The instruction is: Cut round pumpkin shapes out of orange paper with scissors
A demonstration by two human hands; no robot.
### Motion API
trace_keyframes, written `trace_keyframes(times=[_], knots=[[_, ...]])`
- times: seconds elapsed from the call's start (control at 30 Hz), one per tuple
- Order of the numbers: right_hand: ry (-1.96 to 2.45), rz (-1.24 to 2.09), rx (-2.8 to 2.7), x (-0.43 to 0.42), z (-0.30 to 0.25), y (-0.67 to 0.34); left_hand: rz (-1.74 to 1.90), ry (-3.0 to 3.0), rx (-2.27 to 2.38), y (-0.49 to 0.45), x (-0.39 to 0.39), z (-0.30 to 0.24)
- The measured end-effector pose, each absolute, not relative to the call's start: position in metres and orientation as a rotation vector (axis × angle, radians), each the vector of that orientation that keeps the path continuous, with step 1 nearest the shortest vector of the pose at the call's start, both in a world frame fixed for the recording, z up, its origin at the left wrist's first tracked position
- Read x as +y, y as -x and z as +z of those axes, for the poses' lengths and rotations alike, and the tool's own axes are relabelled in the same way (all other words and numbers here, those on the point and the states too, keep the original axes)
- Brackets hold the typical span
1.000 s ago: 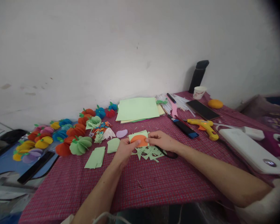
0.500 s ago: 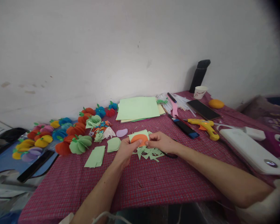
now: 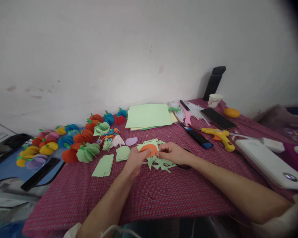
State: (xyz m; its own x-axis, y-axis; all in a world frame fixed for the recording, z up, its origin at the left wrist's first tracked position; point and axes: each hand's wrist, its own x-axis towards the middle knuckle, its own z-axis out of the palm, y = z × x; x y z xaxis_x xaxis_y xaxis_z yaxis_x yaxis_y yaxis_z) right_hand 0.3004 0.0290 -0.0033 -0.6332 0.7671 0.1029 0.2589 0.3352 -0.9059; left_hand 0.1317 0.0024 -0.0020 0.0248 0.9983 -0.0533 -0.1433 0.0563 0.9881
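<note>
My left hand (image 3: 137,158) pinches an orange rounded paper cutout (image 3: 149,148) laid over a light green paper piece (image 3: 149,142), its thumb on top of the cutout. At the right edge of these papers the fingertips of my right hand (image 3: 172,153) close in a pinch. A black loop (image 3: 185,165), perhaps a scissors handle, shows partly under my right hand; whether the hand holds it is hidden. Beneath both hands lie light green paper scraps (image 3: 161,163). Left of them are rounded green pieces (image 3: 123,153) and rectangular green pieces (image 3: 103,166).
Colourful paper pumpkins (image 3: 83,136) crowd the left side. Green sheets (image 3: 149,115) lie at the back. To the right are a blue-black cutter (image 3: 198,137), a yellow glue gun (image 3: 221,137), a phone (image 3: 218,118), a paper cup (image 3: 215,100) and a white device (image 3: 270,162).
The view has shifted slightly. My left hand still grips the papers, while my right fingertips have moved a little at their right edge.
</note>
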Motion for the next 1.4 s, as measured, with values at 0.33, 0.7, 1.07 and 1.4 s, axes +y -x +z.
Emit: trace_keyframes(times=[0.33,0.7,1.07,1.4], knots=[[1.212,0.45,-2.53,0.013,0.008,-0.343,1.599,-0.739,1.002,-0.109,0.019,0.008],[1.484,0.184,-2.63,0.005,-0.002,-0.348,1.684,-0.648,0.922,-0.11,0.015,0.014],[1.107,1.509,-2.029,0.001,0.018,-0.344,1.828,-0.524,0.821,-0.107,0.015,0.022],[0.82,1.855,-1.519,-0.009,0.015,-0.285,1.942,-0.496,0.865,-0.105,0.018,0.019]])
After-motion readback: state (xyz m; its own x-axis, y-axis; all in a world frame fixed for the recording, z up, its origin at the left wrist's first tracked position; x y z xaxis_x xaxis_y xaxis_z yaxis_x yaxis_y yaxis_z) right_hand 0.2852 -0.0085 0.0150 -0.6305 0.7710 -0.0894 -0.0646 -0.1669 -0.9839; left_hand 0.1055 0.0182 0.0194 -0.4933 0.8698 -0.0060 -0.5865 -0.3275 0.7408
